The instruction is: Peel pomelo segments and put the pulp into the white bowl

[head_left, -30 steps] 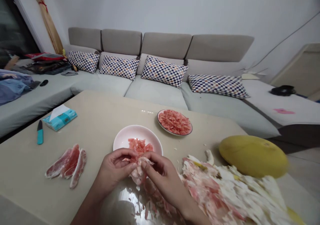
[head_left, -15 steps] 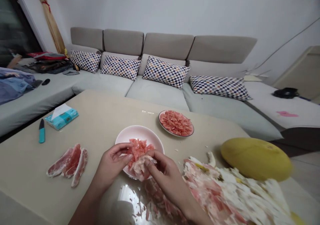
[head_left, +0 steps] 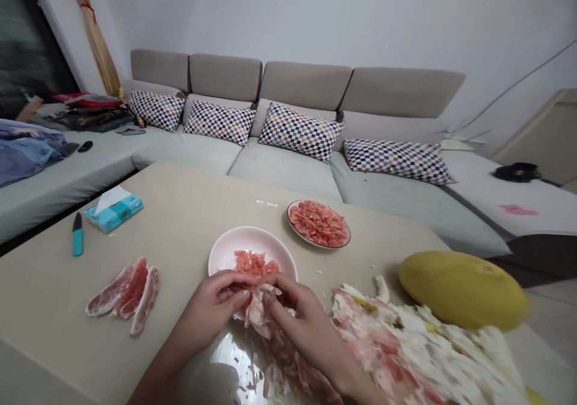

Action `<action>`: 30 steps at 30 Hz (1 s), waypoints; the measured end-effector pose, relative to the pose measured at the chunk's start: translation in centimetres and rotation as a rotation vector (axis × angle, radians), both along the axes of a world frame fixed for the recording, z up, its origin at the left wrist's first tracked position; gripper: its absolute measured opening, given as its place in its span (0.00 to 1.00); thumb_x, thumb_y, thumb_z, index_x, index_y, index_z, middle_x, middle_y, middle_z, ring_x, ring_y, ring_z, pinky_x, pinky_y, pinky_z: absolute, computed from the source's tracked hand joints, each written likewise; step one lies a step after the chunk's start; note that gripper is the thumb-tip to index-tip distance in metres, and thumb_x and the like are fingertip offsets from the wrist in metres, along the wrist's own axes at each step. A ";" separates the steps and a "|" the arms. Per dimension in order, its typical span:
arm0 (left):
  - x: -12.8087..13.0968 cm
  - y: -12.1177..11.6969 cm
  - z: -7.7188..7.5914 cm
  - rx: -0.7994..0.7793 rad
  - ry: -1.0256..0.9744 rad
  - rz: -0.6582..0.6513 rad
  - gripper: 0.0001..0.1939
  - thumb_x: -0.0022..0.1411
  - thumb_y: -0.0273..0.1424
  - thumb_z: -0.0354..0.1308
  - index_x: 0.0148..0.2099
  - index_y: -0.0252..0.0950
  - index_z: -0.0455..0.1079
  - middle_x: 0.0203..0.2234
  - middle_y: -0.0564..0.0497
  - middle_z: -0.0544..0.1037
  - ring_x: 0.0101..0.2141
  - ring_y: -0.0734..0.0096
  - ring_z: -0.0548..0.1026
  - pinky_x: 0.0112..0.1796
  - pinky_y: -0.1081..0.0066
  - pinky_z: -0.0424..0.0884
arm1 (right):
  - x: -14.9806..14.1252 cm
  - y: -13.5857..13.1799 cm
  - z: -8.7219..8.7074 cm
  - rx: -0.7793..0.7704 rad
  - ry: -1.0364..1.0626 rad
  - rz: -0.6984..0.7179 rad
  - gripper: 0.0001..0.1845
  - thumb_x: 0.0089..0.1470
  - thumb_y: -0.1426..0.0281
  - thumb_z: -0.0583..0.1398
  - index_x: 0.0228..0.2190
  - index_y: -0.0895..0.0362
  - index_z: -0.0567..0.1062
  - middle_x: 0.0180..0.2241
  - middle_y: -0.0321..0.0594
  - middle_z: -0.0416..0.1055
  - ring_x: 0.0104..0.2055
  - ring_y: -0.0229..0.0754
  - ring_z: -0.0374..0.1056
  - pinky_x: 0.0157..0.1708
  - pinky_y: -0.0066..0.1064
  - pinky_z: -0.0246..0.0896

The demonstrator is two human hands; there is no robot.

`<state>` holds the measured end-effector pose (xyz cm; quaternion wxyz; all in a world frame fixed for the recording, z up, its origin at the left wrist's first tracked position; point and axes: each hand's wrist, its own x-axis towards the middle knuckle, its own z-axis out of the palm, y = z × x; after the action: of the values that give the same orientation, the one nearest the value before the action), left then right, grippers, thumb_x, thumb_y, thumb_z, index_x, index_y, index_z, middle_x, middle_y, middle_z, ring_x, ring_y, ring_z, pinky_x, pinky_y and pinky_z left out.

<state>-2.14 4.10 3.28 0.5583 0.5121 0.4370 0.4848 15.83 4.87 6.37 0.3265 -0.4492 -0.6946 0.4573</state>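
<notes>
Over the near edge of a white bowl, my right hand grips a torn, pale pomelo segment with its skin hanging loose. My left hand is closed, thumb and fingers pinching at the segment's upper left side; the exact pinch point is partly hidden. Loose pink pomelo flesh lies in the bowl. Behind it to the right, a dark-rimmed plate bears a heap of pink pomelo flesh. To the left, several unpeeled pomelo segments rest on the table.
A whole yellow pomelo sits at the right, beside a large pile of peel and membranes. Scraps lie below my hands. At the left are a teal-handled knife and a tissue pack. A sofa borders the table's far side.
My left hand drew back from the segment over the bowl, then came in again to pinch it. My right hand has kept hold throughout. The view has shifted slightly.
</notes>
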 end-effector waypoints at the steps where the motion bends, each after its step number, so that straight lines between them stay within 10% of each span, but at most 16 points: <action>1: -0.1 0.1 -0.1 -0.007 -0.015 0.005 0.09 0.57 0.31 0.63 0.41 0.38 0.79 0.41 0.44 0.80 0.43 0.58 0.78 0.47 0.61 0.72 | 0.0 0.0 0.0 0.000 -0.004 -0.001 0.08 0.60 0.69 0.55 0.34 0.55 0.74 0.32 0.37 0.74 0.35 0.42 0.68 0.36 0.30 0.61; 30: 0.0 0.2 -0.9 -0.077 -0.144 0.023 0.09 0.53 0.32 0.66 0.35 0.34 0.73 0.30 0.52 0.76 0.29 0.70 0.76 0.34 0.70 0.72 | -0.4 0.2 -0.5 -0.109 0.081 -0.062 0.07 0.55 0.68 0.58 0.32 0.58 0.76 0.30 0.38 0.74 0.32 0.40 0.67 0.33 0.27 0.60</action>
<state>-2.15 4.30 2.42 0.6021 0.4490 0.4198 0.5096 15.43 5.06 5.90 0.3434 -0.4690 -0.6405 0.5019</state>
